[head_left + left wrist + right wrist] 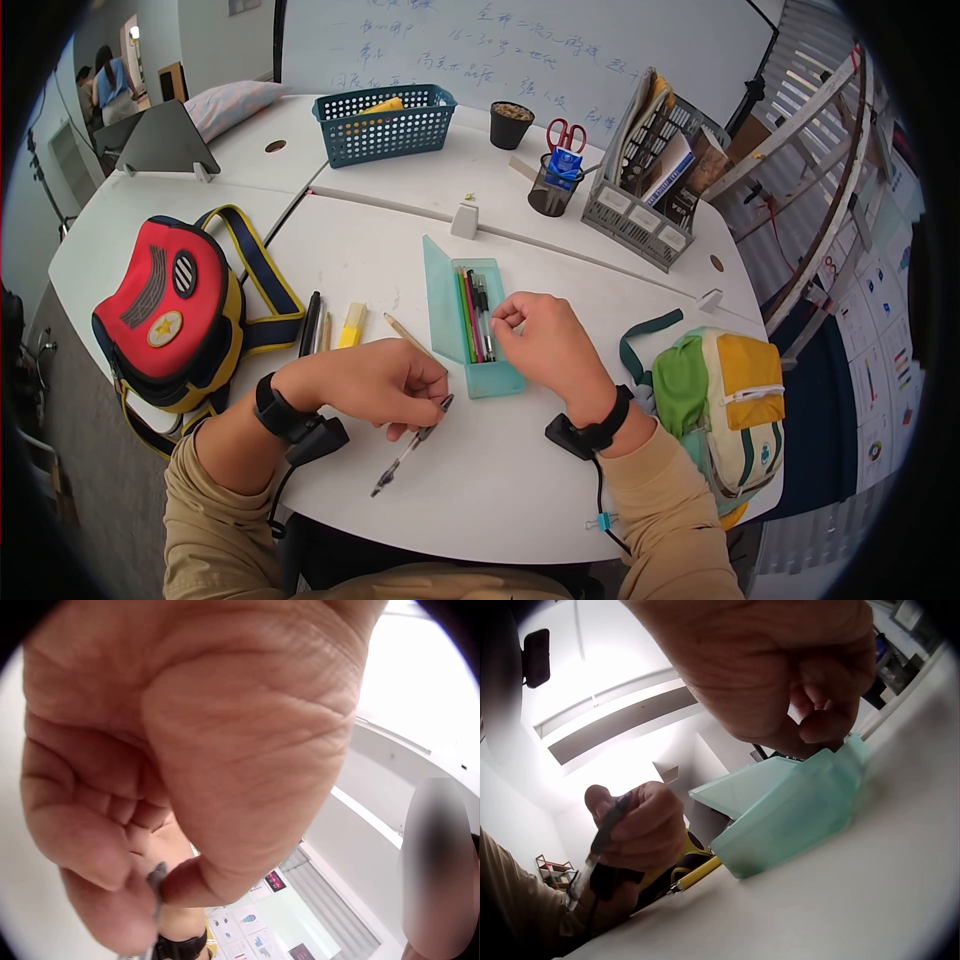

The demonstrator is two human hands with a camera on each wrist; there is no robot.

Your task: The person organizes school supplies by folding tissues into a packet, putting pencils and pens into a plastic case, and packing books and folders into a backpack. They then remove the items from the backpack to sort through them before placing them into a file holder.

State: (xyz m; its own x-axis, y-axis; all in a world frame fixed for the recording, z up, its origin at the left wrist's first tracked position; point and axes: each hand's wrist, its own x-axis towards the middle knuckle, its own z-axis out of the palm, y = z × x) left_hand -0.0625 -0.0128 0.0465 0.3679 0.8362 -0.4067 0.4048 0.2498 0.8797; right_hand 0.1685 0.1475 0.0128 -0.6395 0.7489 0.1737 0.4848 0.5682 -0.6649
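My left hand pinches a clear pen with dark ends between thumb and fingers, slanting over the table's near side. Only a grey bit of that pen shows in the left wrist view. To the right, a teal pencil case lies with its lid raised on the left; several pens and pencils lie inside. My right hand has its fingers curled, fingertips at the case's right rim. In the right wrist view, thumb and fingertips meet over the teal wall, partly hiding what they grip.
A black marker, a yellow highlighter and a pencil lie left of the case. A red backpack is at left, a green and yellow bag at right. Behind stand a basket, a pen cup and a file rack.
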